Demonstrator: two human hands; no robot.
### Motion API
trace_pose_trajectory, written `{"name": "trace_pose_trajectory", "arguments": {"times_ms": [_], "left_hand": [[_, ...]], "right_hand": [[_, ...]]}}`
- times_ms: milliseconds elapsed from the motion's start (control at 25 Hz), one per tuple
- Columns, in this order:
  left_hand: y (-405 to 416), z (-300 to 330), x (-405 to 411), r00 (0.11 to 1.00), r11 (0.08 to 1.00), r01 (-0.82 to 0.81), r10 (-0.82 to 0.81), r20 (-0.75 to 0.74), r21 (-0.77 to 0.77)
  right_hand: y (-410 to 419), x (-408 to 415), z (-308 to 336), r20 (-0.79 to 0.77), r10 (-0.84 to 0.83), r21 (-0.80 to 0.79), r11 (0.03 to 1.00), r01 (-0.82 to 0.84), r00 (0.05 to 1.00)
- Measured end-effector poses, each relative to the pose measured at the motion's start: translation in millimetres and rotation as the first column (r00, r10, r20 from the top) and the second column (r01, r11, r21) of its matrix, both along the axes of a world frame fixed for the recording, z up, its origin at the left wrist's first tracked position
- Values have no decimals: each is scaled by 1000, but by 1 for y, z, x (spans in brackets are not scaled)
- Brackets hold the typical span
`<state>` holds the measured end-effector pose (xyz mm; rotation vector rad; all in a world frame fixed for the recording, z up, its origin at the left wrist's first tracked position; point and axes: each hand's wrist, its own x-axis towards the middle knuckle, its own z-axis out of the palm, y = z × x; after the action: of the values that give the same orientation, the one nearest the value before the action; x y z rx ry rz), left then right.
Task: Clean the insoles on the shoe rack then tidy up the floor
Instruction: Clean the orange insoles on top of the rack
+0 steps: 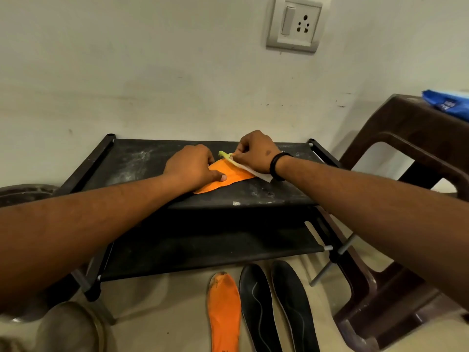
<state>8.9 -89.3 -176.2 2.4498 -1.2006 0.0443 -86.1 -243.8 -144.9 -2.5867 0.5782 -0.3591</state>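
While counted: four insoles [224, 311], two hands [193, 166].

Orange insole [229, 177] on the rack top half hidden under the left hand [194, 166], green-tipped tool [224, 154] mostly buried in the right hand [256, 153], floor orange insole [224, 313] cut off at 6 o'clock, metal bowl [68, 329] blurred at 7 o'clock, blue packet [449, 102] cropped at 3 o'clock.

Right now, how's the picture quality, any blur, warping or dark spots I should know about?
Head view: sharp at the centre, where the left hand presses the orange insole on the shoe rack; the metal vessel at the lower left corner is blurred; wide-angle stretch swells the forearms toward the edges; the lower shelf lies in deep shadow.
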Motion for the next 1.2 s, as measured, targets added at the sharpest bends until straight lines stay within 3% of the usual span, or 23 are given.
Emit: {"name": "trace_pose_trajectory", "arguments": {"times_ms": [120,240,480,600,720,920,1040,1120,1200], "left_hand": [[2,12,8,991,998,12,-19,-132,-56],[6,33,4,974,978,13,-59,-219,-207],[36,97,-42,958,863,-144,0,-286,-483],[60,104,-73,882,738,-332,23,-471,-587],[91,87,-120,774,631,-453,-73,-629,-630],[150,24,-190,746,612,-492,-70,-663,-619],[174,-12,-219,587,646,-569,-113,-801,-509],[189,-36,-240,426,711,-593,-120,-897,-377],[203,-68,-253,333,798,-580,50,-941,-163]], "right_hand": [[-5,-11,12,61,-75,67,995,70,995],[4,-21,35,108,-82,87,993,73,991],[51,-59,84,257,-159,110,985,134,953],[81,-79,77,291,-271,261,945,197,917],[120,-109,54,345,-361,541,831,131,866],[176,-166,2,319,-488,811,585,33,813],[202,-195,-30,256,-562,862,501,78,787],[217,-214,-57,180,-542,795,572,203,821],[227,-231,-90,20,-429,622,712,325,903]]}}
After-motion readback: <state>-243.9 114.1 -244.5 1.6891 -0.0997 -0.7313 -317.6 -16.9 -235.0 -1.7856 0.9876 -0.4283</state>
